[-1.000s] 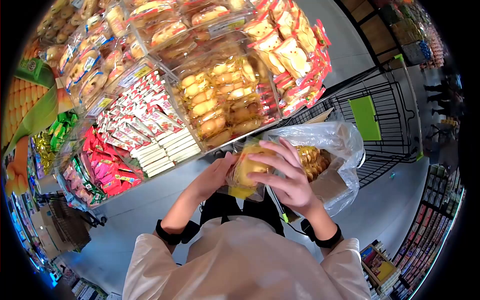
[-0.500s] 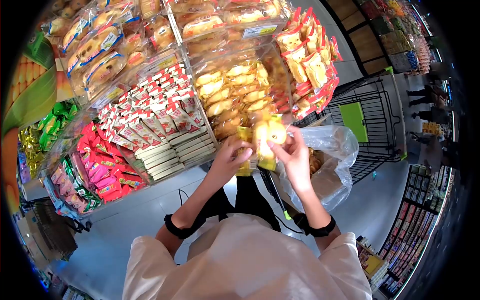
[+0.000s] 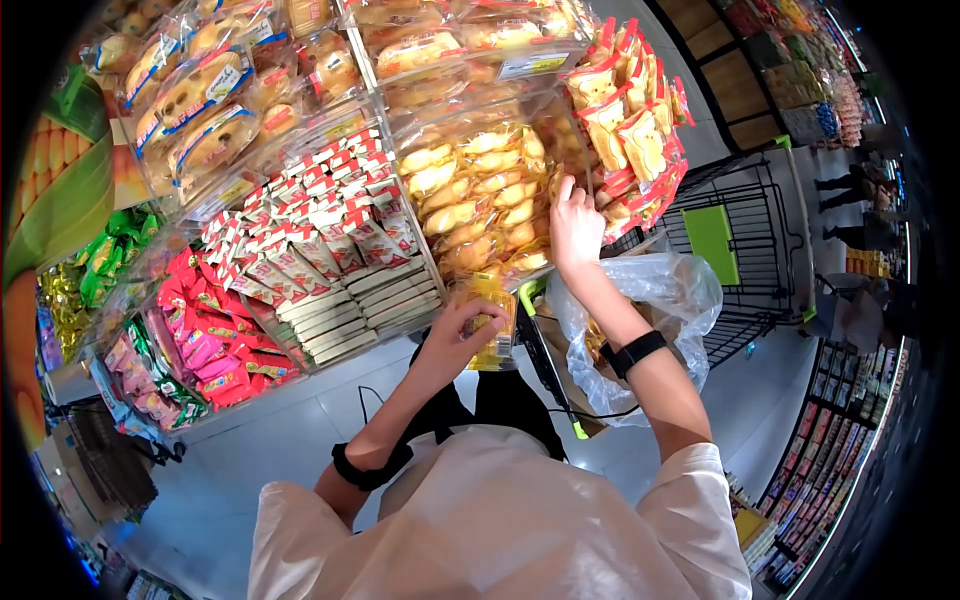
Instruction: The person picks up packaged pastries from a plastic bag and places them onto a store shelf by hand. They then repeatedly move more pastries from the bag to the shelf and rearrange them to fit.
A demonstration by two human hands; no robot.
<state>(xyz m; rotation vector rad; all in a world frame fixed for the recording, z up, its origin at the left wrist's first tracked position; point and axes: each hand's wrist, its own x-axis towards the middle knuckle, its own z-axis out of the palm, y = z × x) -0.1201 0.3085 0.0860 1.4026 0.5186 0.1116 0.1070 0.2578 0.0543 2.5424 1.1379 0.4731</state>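
Left hand holds a yellow packet between thumb and fingers, just in front of the clear bin. Right hand, fingers bent, is at the bin's right end; we cannot tell whether it grips anything. Golden packets fill the bin. Left of it we note red-and-white wrapped sticks; right of it, red-edged packs, a plastic bag, a black wire cart. Below it, pale tiled floor. Well off its right, stocked shelves. Above it, a white-and-yellow price label, print too small for us to read.
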